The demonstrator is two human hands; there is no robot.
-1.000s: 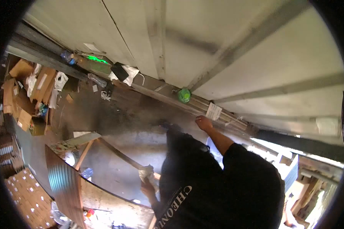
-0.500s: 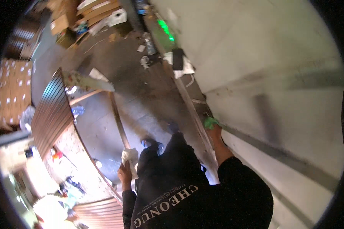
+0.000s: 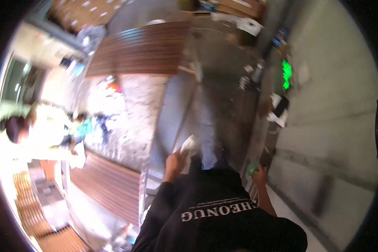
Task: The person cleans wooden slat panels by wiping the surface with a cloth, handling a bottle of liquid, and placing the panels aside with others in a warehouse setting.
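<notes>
My left hand (image 3: 175, 164) is closed around a crumpled white cloth (image 3: 190, 145), which sticks up and forward from the fingers in front of my body. At my right side, my right hand (image 3: 260, 176) grips a bunched green cloth (image 3: 252, 169), close to the pale wall. A large table-like piece to the left has a speckled whitish middle (image 3: 140, 105) between two brown striped panels, one far (image 3: 138, 49) and one near (image 3: 107, 185). Neither hand touches it.
A co-worker (image 3: 46, 126) stands across the whitish surface, one hand holding a white cloth (image 3: 78, 155). Along the right wall (image 3: 332, 96) lie a dark phone-like object (image 3: 281, 106) and a clear bottle (image 3: 257, 72). Cardboard boxes (image 3: 86, 14) stand far left, more boxes (image 3: 31, 197) near left.
My view has swung to the left, bringing the table and co-worker further into sight. My left hand has come up and forward with the white cloth. The right hand still grips the green cloth.
</notes>
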